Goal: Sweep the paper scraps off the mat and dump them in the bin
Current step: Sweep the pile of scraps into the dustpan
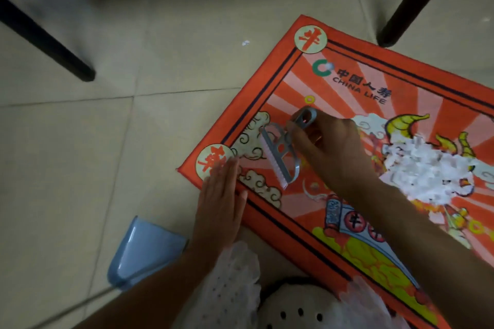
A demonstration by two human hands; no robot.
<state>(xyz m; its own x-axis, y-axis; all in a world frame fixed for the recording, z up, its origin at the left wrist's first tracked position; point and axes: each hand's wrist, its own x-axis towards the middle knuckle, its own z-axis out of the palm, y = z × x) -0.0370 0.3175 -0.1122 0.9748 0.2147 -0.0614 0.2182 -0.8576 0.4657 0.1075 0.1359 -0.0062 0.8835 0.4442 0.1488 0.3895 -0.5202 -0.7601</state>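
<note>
Though blurred, right hand around grey brush, bristles indistinct.

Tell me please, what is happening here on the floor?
A person crouches over an orange mat. The right hand grips a small grey hand broom near the mat's corner, and the left hand presses flat on the mat's edge. A heap of white paper scraps still lies on the mat. A blue dustpan waits beside it.

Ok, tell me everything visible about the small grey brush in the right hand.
The small grey plastic hand brush has a short handle ending in a hanging hole, an openwork curved head and a straight row of pale bristles. The right hand grips the handle; the bristle edge points left, over the orange printed mat's cloud pattern. Contact with the mat is unclear.
</note>
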